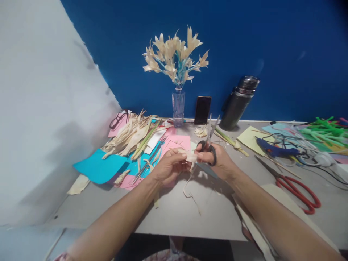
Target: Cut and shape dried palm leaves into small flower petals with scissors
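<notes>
Between my hands is a small pale piece of dried husk [191, 156], pinched by the fingers of my left hand [172, 165]. My right hand [217, 159] has its fingers through the black handles of small scissors [210, 137], whose blades point up and stand apart. The right fingertips also touch the husk's edge. Below the hands, thin curled fibre scraps [187, 192] lie on the grey table [174, 221]. To the left, a heap of dried husks [130, 134] rests on blue paper [100, 165] and pink sheets.
A clear vase [178, 108] of husk flowers [175, 54] stands at the back, beside a phone [202, 110] and a dark flask [239, 103]. Red-handled scissors [295, 186], a blue glue gun [277, 148] with cables, and green pipe cleaners [327, 132] lie on the right.
</notes>
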The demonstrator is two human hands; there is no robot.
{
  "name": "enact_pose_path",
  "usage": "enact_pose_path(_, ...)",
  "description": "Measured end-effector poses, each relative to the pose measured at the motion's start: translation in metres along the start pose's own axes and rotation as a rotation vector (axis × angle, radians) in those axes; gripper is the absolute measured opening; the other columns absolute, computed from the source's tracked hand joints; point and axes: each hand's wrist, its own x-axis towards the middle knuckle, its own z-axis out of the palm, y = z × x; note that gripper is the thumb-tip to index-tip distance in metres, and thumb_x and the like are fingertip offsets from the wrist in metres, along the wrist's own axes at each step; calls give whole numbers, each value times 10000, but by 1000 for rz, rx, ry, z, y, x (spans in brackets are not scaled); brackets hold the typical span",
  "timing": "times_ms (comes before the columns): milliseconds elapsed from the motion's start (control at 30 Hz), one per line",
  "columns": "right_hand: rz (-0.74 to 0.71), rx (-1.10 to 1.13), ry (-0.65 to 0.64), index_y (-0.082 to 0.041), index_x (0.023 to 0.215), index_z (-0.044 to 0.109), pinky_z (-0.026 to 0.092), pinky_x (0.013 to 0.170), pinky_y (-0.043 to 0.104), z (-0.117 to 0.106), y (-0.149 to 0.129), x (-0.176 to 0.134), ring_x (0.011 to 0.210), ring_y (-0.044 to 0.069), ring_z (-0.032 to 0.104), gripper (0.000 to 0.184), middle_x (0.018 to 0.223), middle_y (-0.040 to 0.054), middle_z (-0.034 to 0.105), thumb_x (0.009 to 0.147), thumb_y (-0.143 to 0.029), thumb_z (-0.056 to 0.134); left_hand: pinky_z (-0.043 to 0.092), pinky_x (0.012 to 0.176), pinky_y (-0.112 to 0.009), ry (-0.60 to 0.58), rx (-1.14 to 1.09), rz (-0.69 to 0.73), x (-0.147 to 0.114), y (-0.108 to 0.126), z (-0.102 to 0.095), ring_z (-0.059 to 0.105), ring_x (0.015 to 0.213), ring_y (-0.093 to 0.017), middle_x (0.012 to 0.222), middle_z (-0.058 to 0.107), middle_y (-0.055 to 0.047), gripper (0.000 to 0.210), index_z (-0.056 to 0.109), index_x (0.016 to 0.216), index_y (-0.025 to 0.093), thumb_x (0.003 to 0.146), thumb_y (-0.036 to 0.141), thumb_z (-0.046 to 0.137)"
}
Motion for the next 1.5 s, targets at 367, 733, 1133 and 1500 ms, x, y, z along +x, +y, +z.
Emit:
enact_pose_path(367,-57,-157,77,-175,802,629,393,587,255,2,-4,-2,604,116,514,292,692,-30,597,603,-289,810,498,614,-286,29,40,-26,1,-2,2,596,599,-128,692,647,-36,209,657,759,126,701,285,780)
enact_pose_path(733,71,-485,-379,-151,826,673,361,555,256,-2,-11,-5,606,137,512,401,749,55,681,823,-550,630,464,596,-240,187,27,168,3,20,-6,591,628,-112,771,682,-54,194,681,773,110,693,267,759)
enact_pose_path(1133,106,-523,-467,-138,773,729,390,593,264,-6,-1,-3,652,167,576,496,711,62,697,803,-621,624,435,549,-238,213,97,274,3,22,-7,552,541,-99,635,617,-2,177,584,701,144,691,245,728)
enact_pose_path(1500,128,-540,-450,-136,683,712,322,547,272,-8,1,-2,556,136,504,416,600,41,657,816,-526,652,433,529,-241,218,152,276,4,24,-7,561,513,-104,633,626,-13,162,603,695,135,672,240,724)
